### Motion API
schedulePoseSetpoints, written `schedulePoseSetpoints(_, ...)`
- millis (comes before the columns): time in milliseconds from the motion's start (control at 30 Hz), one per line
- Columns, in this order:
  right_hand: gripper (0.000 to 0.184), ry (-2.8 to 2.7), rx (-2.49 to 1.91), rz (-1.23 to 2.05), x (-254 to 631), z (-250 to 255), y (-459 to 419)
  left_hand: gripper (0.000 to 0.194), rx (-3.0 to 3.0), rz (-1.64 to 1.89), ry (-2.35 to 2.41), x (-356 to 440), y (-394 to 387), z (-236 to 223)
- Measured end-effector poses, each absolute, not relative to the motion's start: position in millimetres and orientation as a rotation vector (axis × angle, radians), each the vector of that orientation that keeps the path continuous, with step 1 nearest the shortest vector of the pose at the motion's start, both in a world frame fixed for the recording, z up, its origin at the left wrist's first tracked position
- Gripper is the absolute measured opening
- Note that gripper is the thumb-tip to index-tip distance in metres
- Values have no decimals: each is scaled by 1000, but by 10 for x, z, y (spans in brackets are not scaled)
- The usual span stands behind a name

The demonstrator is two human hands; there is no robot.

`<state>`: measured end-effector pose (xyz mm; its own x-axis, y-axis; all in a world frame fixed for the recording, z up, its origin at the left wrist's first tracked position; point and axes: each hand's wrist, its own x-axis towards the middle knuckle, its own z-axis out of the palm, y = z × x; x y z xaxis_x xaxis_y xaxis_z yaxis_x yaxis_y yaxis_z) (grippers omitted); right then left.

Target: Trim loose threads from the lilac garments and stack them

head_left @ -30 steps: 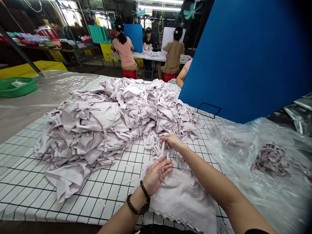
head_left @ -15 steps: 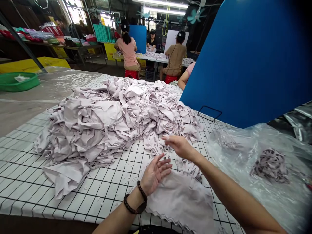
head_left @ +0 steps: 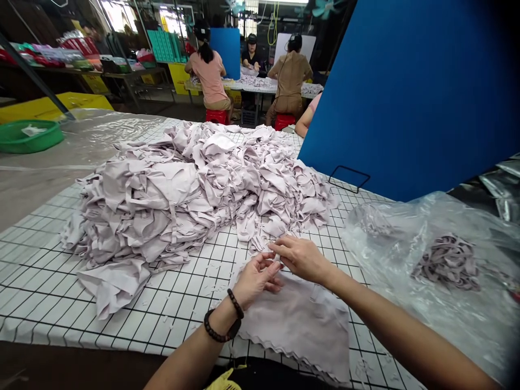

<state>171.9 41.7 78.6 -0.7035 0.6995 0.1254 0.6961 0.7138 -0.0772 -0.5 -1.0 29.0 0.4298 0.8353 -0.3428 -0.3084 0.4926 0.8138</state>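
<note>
Cloth (head_left: 292, 322) sits lower center on the table (head_left: 179, 303), fabric pile (head_left: 174, 189) behind it, basin (head_left: 30, 142) way left, plastic bag (head_left: 392, 276) lower right.

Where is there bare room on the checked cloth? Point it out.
Bare: the left front corner of the checked cloth, bordered by its front edge and the loose piece; and a narrow strip between the fabric pile and the plastic bag. Crowded: the middle, under the pile, and the front centre, with the flat piece by the left hand and right hand.
</note>
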Motion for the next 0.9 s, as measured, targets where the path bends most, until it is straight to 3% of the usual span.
schedulePoseSetpoints(167,32,-2780,-1144,-16,1696,797,341,42,852,782,871,26,4,244)
schedulePoseSetpoints(267,31,-2733,-1209,184,1729,814,340,43,865,767,904,30,14,237)
schedulePoseSetpoints(467,35,-2371,-1118,1515,1830,971,449,47,909,629,970,20,25,281)
schedulePoseSetpoints(533,37,-2237,-1112,1780,1837,986,503,47,941,578,950,12,23,290)
schedulePoseSetpoints(733,41,-2208,-1253,1931,1821,822,623,47,1058,489,957,-12,-21,308)
schedulePoseSetpoints(900,33,-2203,-1330,1852,1848,750,614,41,1415,528,1179,-92,-118,388)
